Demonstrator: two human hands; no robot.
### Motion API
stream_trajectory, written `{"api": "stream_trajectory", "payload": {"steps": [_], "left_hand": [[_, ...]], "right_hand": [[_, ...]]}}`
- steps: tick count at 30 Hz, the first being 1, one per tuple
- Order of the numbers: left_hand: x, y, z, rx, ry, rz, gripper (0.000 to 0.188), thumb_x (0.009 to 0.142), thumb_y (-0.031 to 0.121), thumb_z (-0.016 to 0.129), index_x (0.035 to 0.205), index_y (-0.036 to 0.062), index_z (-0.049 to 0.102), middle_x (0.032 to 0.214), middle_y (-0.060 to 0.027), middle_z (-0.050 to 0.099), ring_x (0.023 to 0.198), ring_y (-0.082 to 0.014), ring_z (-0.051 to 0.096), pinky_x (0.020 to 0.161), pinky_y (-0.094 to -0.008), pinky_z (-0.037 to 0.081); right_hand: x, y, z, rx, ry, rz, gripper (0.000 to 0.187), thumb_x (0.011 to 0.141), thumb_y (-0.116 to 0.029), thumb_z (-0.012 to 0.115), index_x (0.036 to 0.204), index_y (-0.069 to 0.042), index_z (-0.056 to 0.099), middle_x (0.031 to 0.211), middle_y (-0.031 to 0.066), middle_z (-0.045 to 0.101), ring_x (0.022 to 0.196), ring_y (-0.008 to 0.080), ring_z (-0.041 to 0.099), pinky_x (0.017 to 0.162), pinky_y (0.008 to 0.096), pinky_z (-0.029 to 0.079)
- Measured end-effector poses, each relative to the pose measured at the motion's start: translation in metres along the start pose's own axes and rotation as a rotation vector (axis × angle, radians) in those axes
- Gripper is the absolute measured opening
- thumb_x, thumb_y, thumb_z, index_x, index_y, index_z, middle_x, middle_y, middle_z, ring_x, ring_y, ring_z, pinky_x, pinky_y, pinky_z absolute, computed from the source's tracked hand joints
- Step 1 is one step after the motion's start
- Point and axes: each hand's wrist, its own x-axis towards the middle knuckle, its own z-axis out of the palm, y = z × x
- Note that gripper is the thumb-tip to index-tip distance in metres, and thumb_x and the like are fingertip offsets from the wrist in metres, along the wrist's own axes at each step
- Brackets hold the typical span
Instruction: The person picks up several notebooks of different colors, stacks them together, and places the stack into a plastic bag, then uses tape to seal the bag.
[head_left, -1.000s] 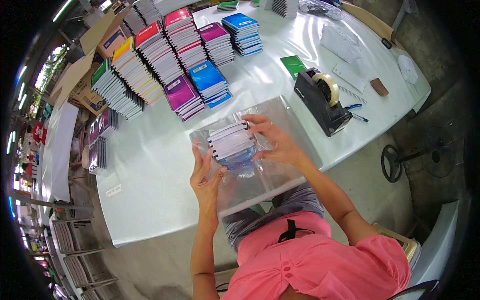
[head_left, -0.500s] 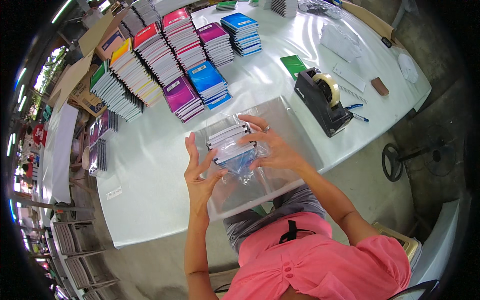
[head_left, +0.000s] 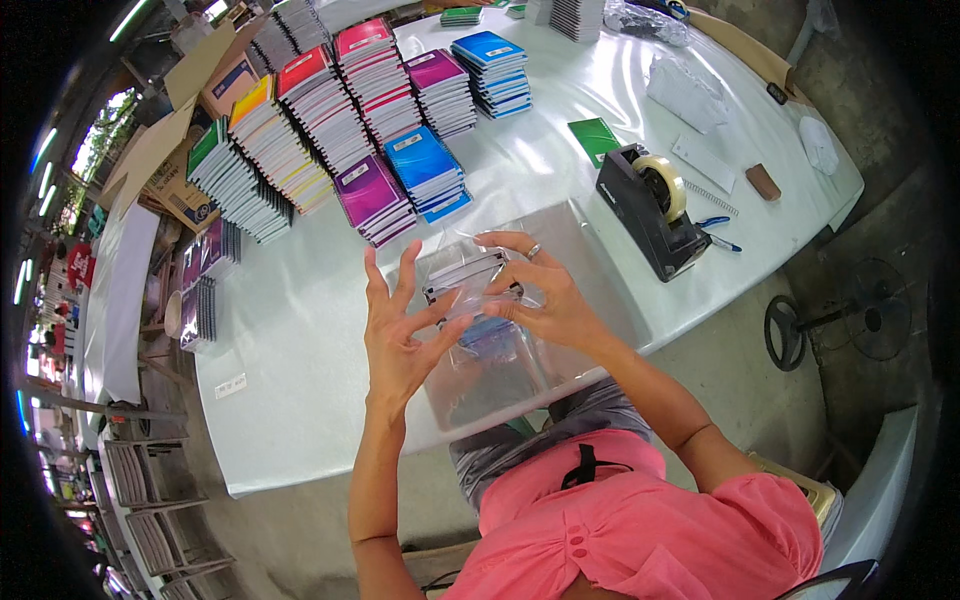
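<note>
A small stack of spiral notebooks [head_left: 466,272] sits between my hands, wrapped in clear plastic film [head_left: 492,352]. White page edges face up, and a blue cover shows through the film on the near side. My left hand [head_left: 398,335] pinches the film with thumb and index finger at the stack's left, its other fingers raised. From the right, my right hand [head_left: 548,300], wearing a ring, reaches over the stack with thumb and fingers closed on the film. Underneath lies a pile of clear plastic sheets [head_left: 610,290]. Glare hides exactly where the fingertips meet the film.
Beyond my hands stand tall stacks of red notebooks [head_left: 303,72], purple notebooks [head_left: 370,190] and blue notebooks [head_left: 420,155]. A black tape dispenser [head_left: 650,225] is at the right, near a green notebook [head_left: 594,138], pens [head_left: 722,242] and a brown block [head_left: 763,183]. Cardboard boxes [head_left: 178,185] stand far left.
Both hands have drawn closer together over the stack, with their thumbs now higher on it. The left fingers have lifted, and the film is gathered between the hands.
</note>
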Motion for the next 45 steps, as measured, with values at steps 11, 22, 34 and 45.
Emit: {"api": "stream_trajectory", "payload": {"steps": [11, 22, 34, 45], "left_hand": [[0.033, -0.007, 0.005, -0.289, 0.098, -0.09, 0.062, 0.072, 0.018, 0.077, 0.129, 0.0079, 0.057, 0.142, -0.0075, 0.047, 0.142, -0.0267, 0.022, 0.112, -0.041, 0.022], [0.059, -0.043, -0.004, -0.886, -0.628, -0.617, 0.051, 0.072, 0.016, 0.078, 0.118, 0.0, 0.062, 0.124, -0.0147, 0.06, 0.12, -0.0182, 0.051, 0.099, -0.0305, 0.037], [0.048, -0.006, -0.034, 0.113, -0.732, 0.177, 0.08, 0.075, 0.038, 0.073, 0.141, 0.0104, 0.039, 0.153, 0.0007, 0.026, 0.143, -0.0375, 0.01, 0.109, -0.0597, 0.017], [0.029, 0.008, -0.033, 0.435, -0.563, 0.338, 0.07, 0.078, 0.033, 0.071, 0.14, 0.0175, 0.042, 0.149, 0.0041, 0.034, 0.141, -0.0357, 0.017, 0.112, -0.058, 0.013]], "right_hand": [[0.03, -0.003, -0.004, -0.028, 0.064, 0.167, 0.022, 0.068, -0.015, 0.08, 0.078, -0.005, 0.063, 0.096, 0.0071, 0.063, 0.088, 0.0194, 0.062, 0.075, 0.0308, 0.046], [0.042, 0.013, -0.015, 0.47, -0.211, 0.65, 0.025, 0.066, -0.001, 0.077, 0.09, -0.005, 0.072, 0.096, 0.0007, 0.06, 0.09, 0.0122, 0.056, 0.075, 0.0247, 0.043], [0.033, -0.025, -0.023, -0.405, -0.349, 0.037, 0.034, 0.067, -0.01, 0.078, 0.1, -0.014, 0.071, 0.116, 0.0088, 0.055, 0.113, 0.0254, 0.05, 0.095, 0.0423, 0.04], [0.003, -0.038, -0.046, -0.617, -0.334, -0.354, 0.032, 0.07, -0.009, 0.067, 0.102, -0.011, 0.069, 0.13, 0.0113, 0.051, 0.12, 0.0306, 0.046, 0.1, 0.0509, 0.034]]}}
